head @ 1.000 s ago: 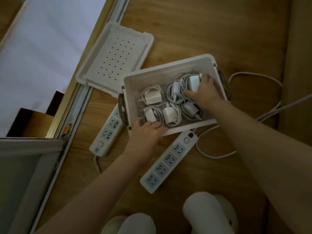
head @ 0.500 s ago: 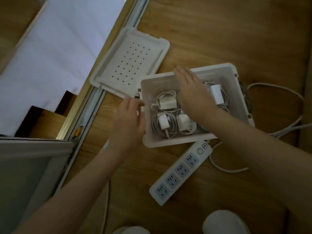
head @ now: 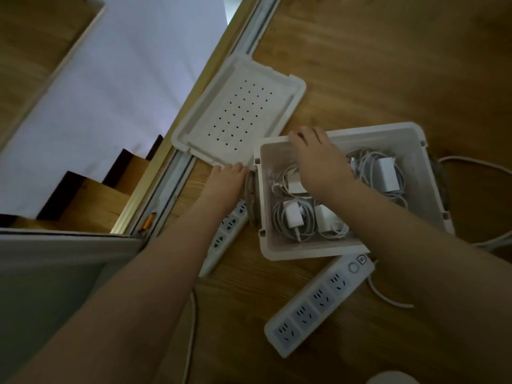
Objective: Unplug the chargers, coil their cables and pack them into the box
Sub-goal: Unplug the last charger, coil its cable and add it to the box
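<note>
Reaching across the open box, R hand sits over its far-left corner, fingers bent at the rim (can't tell if they grip it). L hand lies beside the box, fingers straight, tips touching the near edge of the perforated lid. Coiled chargers lie inside the box, which sits on the wood floor btwn two power strips.

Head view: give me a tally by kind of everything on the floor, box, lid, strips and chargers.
Box: 1
Lid: 1
Power strips: 2
Chargers: 4 showing; more may be hidden
Total: 8
</note>
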The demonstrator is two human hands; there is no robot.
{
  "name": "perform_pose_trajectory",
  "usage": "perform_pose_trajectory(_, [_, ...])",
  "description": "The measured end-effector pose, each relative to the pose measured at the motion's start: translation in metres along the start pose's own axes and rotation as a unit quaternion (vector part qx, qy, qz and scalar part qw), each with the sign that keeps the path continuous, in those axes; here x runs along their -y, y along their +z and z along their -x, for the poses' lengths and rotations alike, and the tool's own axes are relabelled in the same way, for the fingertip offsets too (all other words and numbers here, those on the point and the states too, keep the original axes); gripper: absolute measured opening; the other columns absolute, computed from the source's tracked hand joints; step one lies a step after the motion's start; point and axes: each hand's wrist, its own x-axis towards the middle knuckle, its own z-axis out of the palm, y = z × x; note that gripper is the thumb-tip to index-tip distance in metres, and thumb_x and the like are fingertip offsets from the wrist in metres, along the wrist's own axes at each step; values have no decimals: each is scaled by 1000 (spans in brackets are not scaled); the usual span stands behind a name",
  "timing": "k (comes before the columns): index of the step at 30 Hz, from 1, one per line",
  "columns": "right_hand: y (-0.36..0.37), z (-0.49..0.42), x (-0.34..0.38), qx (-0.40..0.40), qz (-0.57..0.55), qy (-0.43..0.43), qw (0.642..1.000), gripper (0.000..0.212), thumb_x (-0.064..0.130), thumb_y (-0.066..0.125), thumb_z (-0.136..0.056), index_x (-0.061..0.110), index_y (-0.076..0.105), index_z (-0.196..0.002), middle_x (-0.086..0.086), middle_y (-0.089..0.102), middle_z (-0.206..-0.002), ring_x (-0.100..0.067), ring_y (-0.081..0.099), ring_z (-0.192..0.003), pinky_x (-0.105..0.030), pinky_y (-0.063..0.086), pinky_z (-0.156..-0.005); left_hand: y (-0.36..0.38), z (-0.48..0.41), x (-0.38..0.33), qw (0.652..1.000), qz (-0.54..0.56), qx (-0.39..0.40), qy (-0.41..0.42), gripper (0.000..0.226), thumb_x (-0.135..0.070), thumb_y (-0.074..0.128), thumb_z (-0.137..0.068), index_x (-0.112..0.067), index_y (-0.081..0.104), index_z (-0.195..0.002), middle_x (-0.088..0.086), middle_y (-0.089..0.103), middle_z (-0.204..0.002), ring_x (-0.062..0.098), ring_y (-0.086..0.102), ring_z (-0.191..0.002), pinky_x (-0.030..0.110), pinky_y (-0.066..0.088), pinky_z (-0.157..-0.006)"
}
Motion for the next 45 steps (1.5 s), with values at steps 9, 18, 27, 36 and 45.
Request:
perform_pose_trajectory(9, [-1, 3, -2, 3, -24, 3, 1000, 66, -1, 49, -81, 9, 25, -142, -8, 27, -145, -27, 23, -133, -38, 37, -102, 4, 11, 4, 992, -111, -9, 53, 43, -7, 55, -87, -8, 40, -127, 9, 46, -122, 22, 48, -108, 31, 44, -86])
perform_pose_trajectory(18, [-5, 7, -7, 45, -82, -4, 996, 71, 3, 47, -88, 10, 10, -149, -4, 14, -155, -22, 10, -143, -35, 26, -112, -50, 8, 6, 928, 213, -290, -100, 25, -5, 51, -93, 0, 46, -117, 19, 44, -121, 28, 47, -107, 32, 47, -86])
perform_pose_trajectory(27, [-25, 37, -1, -290, -11, -19, 957, 61, -6, 35, -81, 0, 30, -142, -28, 36, -143, -40, 37, -132, -45, 25, -110, -62, 29, -33, 853, 343, -393, 9, 15, -9, 43, -89, -1, 47, -102, 9, 40, -104, 1, 33, -85, 1, 35, -77])
perform_pose_trajectory(36, [-18, 67, -35, -166, 23, -69, 983, 25, -5, 72, -65, 6, 63, -85, -11, 60, -80, -29, 58, -70, -34, 46, -58, -40, 51, -52, 899, 279, -294, 165, 15, -9, 44, -81, -8, 48, -95, 14, 47, -101, 8, 36, -87, 15, 33, -77])
perform_pose_trajectory(45, [4, 122, -12, -81, -2, -200, 977, 47, 13, 84, -57, 18, 68, -101, -2, 64, -88, -19, 60, -75, -30, 50, -60, -6, 102, -48, 894, 301, -314, 109, 8, -1, 57, -79, -8, 58, -80, 6, 60, -100, 14, 51, -96, 16, 41, -86])
